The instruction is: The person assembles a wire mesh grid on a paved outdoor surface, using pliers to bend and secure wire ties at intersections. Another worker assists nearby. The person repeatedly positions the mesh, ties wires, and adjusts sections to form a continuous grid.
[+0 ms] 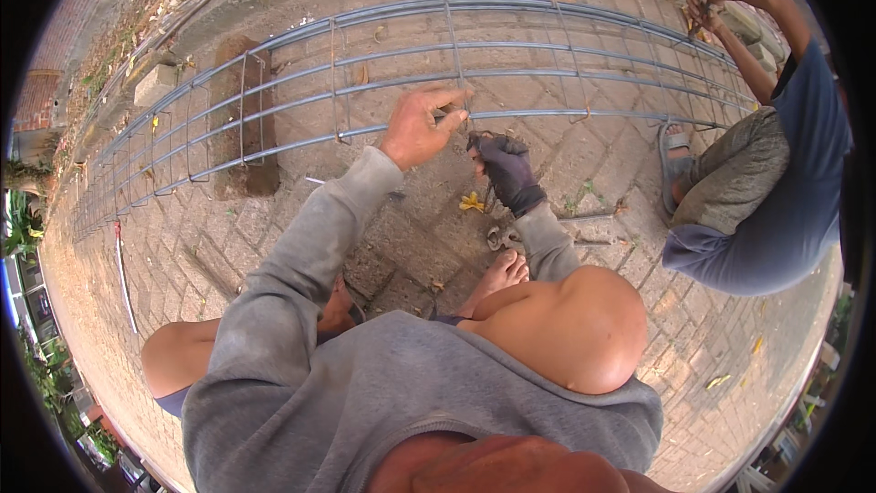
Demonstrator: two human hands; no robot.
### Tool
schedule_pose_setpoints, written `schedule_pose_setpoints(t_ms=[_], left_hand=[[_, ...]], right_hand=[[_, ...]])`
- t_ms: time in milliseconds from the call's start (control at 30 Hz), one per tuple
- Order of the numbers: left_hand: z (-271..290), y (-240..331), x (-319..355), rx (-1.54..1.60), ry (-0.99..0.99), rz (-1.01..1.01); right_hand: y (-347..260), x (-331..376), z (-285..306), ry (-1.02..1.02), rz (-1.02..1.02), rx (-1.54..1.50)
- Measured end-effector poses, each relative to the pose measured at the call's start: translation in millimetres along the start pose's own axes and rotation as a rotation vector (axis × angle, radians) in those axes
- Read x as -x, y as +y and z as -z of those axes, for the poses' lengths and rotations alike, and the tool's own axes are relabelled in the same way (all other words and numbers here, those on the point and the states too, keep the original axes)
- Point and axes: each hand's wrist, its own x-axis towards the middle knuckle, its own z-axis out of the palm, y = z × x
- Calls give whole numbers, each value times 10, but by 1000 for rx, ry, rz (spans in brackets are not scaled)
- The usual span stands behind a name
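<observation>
The dark object (474,141) in the purple-gloved right hand (507,172) is too small to identify. At three o'clock, the navy-shirted co-worker (762,242) is partly cut off. The grey steel-bar cage (454,45) blurs toward nine o'clock.

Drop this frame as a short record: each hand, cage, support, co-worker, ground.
left: bare left hand, fingers at the near bar of the cage
right: dark-gloved right hand, curled just below that bar; grip unclear
cage: long steel cage, lying crosswise
support: brown block under its left part
co-worker: person at right, hands near the cage
ground: brick paving, yellow flower
</observation>
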Motion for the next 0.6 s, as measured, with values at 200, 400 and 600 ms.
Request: schedule_pose_setpoints(t_ms=[200,400,600], left_hand=[[-51,12,10,82,55,99],[-51,27,63,64,63,6],[-91,76,240,-257,30,-419]], right_hand=[[-219,128,-351,40,185,183],[-150,89,-621,159,510,514],[-65,51,-597,234,593,543]])
